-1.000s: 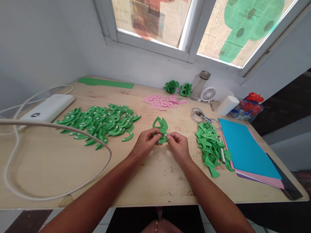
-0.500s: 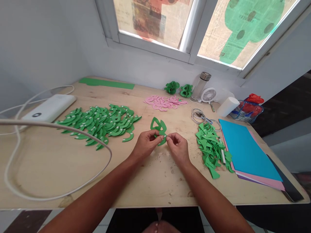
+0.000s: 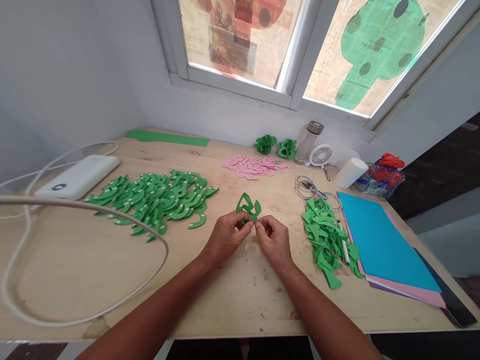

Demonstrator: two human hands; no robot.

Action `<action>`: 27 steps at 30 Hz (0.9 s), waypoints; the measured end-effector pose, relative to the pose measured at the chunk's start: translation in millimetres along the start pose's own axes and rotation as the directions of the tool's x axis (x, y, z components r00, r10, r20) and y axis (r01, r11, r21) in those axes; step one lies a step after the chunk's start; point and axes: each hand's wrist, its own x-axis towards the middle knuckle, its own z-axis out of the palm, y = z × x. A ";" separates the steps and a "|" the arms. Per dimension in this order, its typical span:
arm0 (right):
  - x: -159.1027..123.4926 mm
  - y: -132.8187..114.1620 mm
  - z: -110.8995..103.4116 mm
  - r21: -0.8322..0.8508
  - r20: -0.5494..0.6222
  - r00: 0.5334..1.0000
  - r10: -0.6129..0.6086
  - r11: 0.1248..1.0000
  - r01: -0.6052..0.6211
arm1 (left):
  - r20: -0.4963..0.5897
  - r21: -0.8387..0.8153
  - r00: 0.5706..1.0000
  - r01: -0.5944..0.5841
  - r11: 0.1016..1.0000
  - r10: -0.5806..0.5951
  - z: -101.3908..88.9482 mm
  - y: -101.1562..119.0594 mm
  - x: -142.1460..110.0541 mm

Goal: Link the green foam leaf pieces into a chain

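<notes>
Near the middle of the table, a green looped paper piece (image 3: pixel 245 202) is pinched between my two hands. My left hand (image 3: pixel 229 232) closes on its left and lower part with thumb and forefinger. On the other side, my right hand (image 3: pixel 274 237) pinches its lower right edge, fingertips nearly touching those of the left. The loops stand up above my fingers; the lower part is hidden by them. To the left lies a pile of curved green paper strips (image 3: pixel 150 195) with small white patches, one strip lying at its near right edge.
Green paper scraps (image 3: pixel 326 240) and a white pen lie right, beside blue sheets (image 3: pixel 386 240). Scissors (image 3: pixel 305 187) lie behind. Pink cutouts (image 3: pixel 255 167), green paper balls (image 3: pixel 265 144), a bottle (image 3: pixel 309 140) and a fan (image 3: pixel 321 156) stand farther back. A power bank (image 3: pixel 78 176) and looping cable (image 3: pixel 165 250) occupy the left.
The view has tipped up slightly, so everything sits lower. The green paper piece has turned in my hands, its right loop now narrower and more upright. Both hands still pinch it.
</notes>
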 end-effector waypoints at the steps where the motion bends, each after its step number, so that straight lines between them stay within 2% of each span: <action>1: 0.2 0.2 -0.1 0.014 0.004 1.000 0.010 1.000 -0.010 | -0.002 0.018 1.000 -0.011 1.000 0.011 -0.2 0.5 0.0; 6: 1.1 2.1 0.5 0.043 0.013 0.999 0.043 0.998 -0.043 | 0.013 0.047 0.998 -0.054 0.997 0.053 -0.7 2.2 -0.5; 27: 0.2 3.9 0.2 0.045 0.035 0.997 0.064 0.997 -0.066 | 0.030 0.130 0.997 -0.072 0.989 0.069 -0.5 3.1 -1.6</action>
